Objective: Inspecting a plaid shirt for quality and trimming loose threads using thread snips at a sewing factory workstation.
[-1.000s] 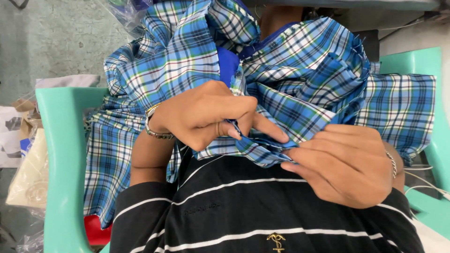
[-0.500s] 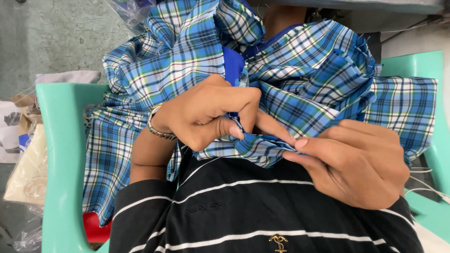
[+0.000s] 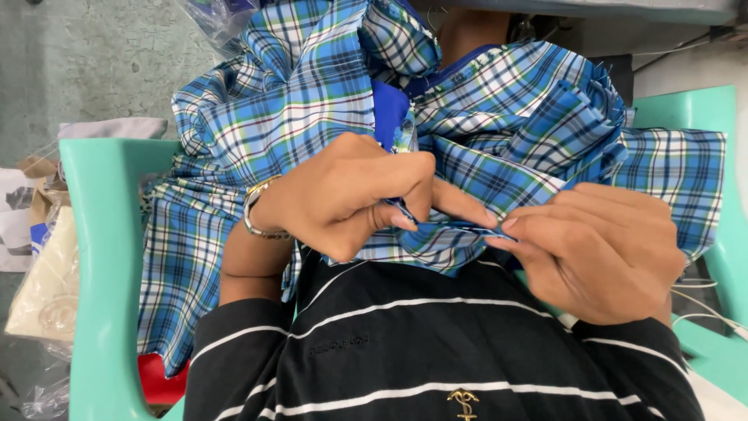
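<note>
A blue plaid garment [image 3: 312, 117] is heaped over the lap, its folded edge pinched between both hands. The left hand [image 3: 343, 195] is clamped on it, the right hand [image 3: 600, 249] likewise, fingertips [image 3: 506, 224] closed. Green chair arms [image 3: 101, 273] flank the bundle.

Below my view I see a mottled grey-green concrete floor [image 3: 86, 62], evenly lit. A mint-green plastic chair [image 3: 97, 257] frames the scene, its arms on both sides. Clear plastic bags [image 3: 39, 304] and scraps of white paper [image 3: 15, 226] lie left of it.
</note>
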